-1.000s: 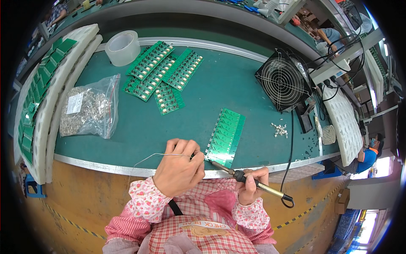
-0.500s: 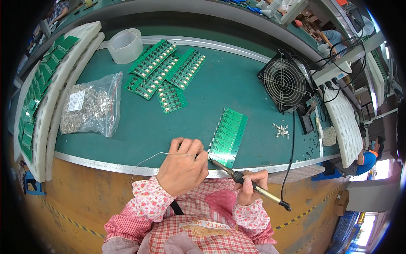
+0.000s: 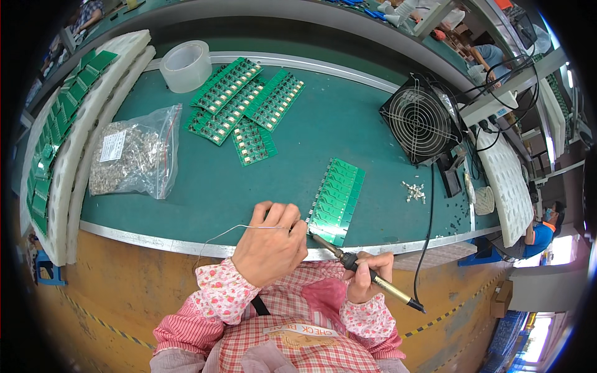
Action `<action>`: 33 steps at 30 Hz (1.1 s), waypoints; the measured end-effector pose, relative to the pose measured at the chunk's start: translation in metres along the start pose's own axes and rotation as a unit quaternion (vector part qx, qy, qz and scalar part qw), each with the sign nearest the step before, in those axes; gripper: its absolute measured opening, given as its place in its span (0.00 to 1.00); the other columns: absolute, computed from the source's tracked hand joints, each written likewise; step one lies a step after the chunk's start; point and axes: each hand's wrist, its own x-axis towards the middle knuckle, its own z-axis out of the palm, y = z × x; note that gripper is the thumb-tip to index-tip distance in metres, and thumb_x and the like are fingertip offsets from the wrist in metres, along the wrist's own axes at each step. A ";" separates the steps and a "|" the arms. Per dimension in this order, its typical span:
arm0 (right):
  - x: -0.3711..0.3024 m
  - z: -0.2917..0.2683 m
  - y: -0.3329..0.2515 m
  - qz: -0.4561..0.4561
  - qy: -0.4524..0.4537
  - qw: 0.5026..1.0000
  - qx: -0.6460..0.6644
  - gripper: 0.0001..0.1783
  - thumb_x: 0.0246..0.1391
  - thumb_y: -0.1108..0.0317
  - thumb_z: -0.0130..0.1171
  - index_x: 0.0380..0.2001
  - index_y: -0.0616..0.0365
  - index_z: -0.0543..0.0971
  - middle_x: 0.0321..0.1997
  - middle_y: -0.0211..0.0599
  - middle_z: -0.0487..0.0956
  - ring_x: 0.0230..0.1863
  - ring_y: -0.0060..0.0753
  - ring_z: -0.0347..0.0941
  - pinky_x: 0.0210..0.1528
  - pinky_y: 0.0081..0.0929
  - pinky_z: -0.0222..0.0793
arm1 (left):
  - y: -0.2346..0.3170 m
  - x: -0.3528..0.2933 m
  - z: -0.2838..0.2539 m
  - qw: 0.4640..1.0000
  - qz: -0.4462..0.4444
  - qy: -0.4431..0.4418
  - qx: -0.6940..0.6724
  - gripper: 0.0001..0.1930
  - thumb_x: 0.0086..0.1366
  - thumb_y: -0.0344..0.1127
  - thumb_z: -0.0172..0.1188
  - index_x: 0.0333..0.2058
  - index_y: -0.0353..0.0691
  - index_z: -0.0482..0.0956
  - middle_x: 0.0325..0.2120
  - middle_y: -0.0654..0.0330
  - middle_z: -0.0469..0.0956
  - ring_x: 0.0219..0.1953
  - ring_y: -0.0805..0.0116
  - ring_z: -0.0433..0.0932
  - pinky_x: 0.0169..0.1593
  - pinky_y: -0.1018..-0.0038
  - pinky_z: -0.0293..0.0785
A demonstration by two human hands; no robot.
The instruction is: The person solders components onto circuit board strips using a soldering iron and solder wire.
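A green circuit board panel (image 3: 336, 202) lies near the front edge of the bench, with a row of small metal parts along its left side. My right hand (image 3: 369, 273) is closed round the handle of a soldering iron (image 3: 392, 288). The iron's tip meets the near left corner of the board. Beside that corner is my left hand (image 3: 270, 245), its fingers curled in a pinch on thin solder wire (image 3: 233, 229). The wire trails left over the back of the hand and past the bench edge. My fingers hide its working end.
Populated circuit boards (image 3: 225, 102) are piled farther back, near a roll of clear tape (image 3: 186, 66) and a bag of metal parts (image 3: 134, 152). White foam trays (image 3: 118, 81) with boards stand left. A black fan (image 3: 418, 118) and loose connectors (image 3: 413, 192) are right.
Both hands stay almost in place, the soldering iron still at the board's near left corner. The handle's rear end has shifted very slightly.
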 end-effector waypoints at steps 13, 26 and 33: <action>-0.006 0.000 -0.001 -0.032 0.010 0.999 -0.021 0.10 0.60 0.67 0.51 0.33 0.61 0.64 0.15 0.34 0.68 0.10 0.20 0.63 0.14 0.17 0.59 | -0.002 -0.003 0.002 0.999 -0.003 0.026 -0.020 0.08 0.51 0.31 0.62 0.28 0.38 0.73 0.34 0.57 0.71 0.40 0.57 0.71 0.50 0.59 0.65; 0.004 -0.019 -0.024 -0.098 -0.086 0.981 -0.143 0.12 0.48 0.74 0.67 0.39 0.57 0.82 0.22 0.33 0.72 0.18 0.30 0.71 0.22 0.27 0.67 | 0.029 -0.023 -0.010 0.999 -0.009 0.032 -0.029 0.10 0.48 0.32 0.63 0.28 0.40 0.72 0.30 0.58 0.71 0.37 0.57 0.71 0.48 0.57 0.64; 0.003 -0.008 -0.031 -0.136 -0.185 0.930 -0.288 0.19 0.38 0.68 0.75 0.39 0.45 0.85 0.26 0.29 0.69 0.25 0.31 0.69 0.24 0.29 0.65 | 0.046 -0.029 -0.008 0.997 0.022 0.040 -0.064 0.12 0.45 0.33 0.66 0.28 0.42 0.73 0.27 0.61 0.69 0.35 0.60 0.71 0.49 0.56 0.63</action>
